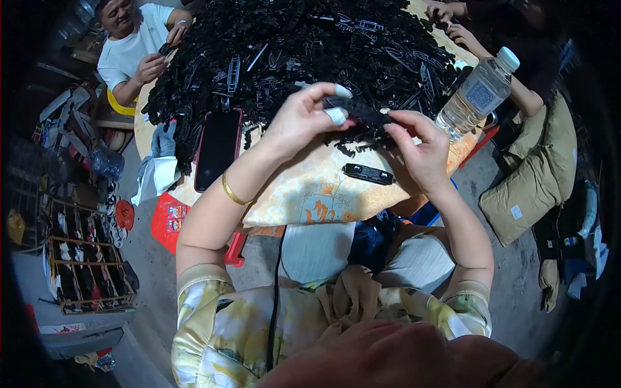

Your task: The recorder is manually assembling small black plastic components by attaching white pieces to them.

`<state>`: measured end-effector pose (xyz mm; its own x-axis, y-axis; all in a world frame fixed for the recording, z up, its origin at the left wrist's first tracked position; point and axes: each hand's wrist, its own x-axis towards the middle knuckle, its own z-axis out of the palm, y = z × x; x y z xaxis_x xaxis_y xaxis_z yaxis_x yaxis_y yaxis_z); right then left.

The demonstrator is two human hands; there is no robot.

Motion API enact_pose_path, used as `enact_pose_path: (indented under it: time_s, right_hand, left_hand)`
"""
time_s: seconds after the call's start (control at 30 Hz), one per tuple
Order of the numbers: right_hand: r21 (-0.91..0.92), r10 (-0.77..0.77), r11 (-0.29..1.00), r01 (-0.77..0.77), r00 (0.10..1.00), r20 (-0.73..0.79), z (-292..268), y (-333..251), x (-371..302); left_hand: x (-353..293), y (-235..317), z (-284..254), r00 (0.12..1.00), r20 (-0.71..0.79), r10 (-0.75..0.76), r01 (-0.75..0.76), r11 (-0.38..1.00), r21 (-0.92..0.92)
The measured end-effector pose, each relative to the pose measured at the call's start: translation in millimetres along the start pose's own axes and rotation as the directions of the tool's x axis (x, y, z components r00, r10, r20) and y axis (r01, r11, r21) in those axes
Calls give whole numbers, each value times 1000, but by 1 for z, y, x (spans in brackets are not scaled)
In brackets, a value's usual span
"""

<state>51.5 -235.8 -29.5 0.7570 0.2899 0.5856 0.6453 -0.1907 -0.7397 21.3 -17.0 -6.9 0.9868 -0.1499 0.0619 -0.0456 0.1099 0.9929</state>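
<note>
Between my two hands, above the table's near part, is a black plastic part [362, 116]; its exact shape blends into the dark pile behind. My left hand [310, 116], with white wraps on its thumb and a fingertip, pinches its left side. Thumb and forefinger of my right hand [420, 145] close on its right end. Just below lies a single long black plastic piece [368, 174] on the patterned tablecloth [304, 194]. A large heap of black plastic parts [278, 52] covers the far side of the table, with several clear or shiny strips among them.
A phone [218, 152] with a red edge lies left of my left forearm. A capped clear bottle [479, 94] stands at the right. Two other people work at the heap, a person in white [132, 52] among them. Khaki sacks [533, 174] lie beyond the right edge.
</note>
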Motion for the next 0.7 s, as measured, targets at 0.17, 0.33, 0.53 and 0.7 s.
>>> enact_pose_path:
  time_s: [0.17, 0.33, 0.53, 0.7]
  right_hand:
    - [-157, -255, 954, 256, 967, 32, 2, 0, 2]
    - [-240, -350, 901, 361, 932, 89, 0, -11, -1]
    - [-254, -349, 902, 349, 936, 47, -2, -15, 0]
    - [-284, -444, 847, 449, 892, 86, -5, -11, 2]
  left_hand:
    - [-6, -13, 23, 992, 114, -52, 68, 987, -144]
    - [-5, -19, 24, 999, 32, -38, 45, 960, -276]
    - [-4, -24, 22, 1000, 17, -20, 23, 964, -265]
    - [-2, -26, 22, 999, 33, -12, 22, 945, -327]
